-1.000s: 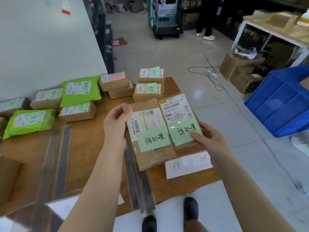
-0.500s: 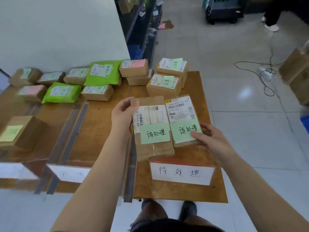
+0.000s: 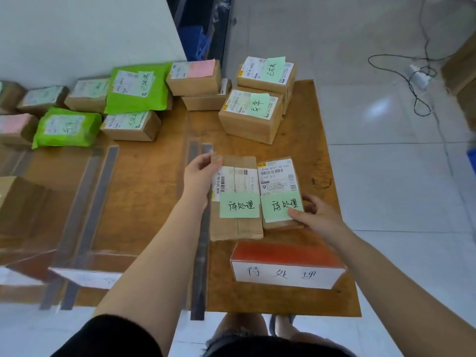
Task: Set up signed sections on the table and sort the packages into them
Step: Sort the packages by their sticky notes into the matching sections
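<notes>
Left hand (image 3: pixel 199 176) grips the longer brown cardboard package (image 3: pixel 235 199) and right hand (image 3: pixel 315 217) pinches the shorter one (image 3: pixel 279 186), both green-noted, lying side by side on the wooden surface (image 3: pixel 322 155) behind the white standing sign (image 3: pixel 286 275); placing looks nearly done, so next comes letting go.

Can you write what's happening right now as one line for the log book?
step: sorting | left hand grips left parcel | right hand grips right parcel | both parcels side by side behind table sign
</notes>
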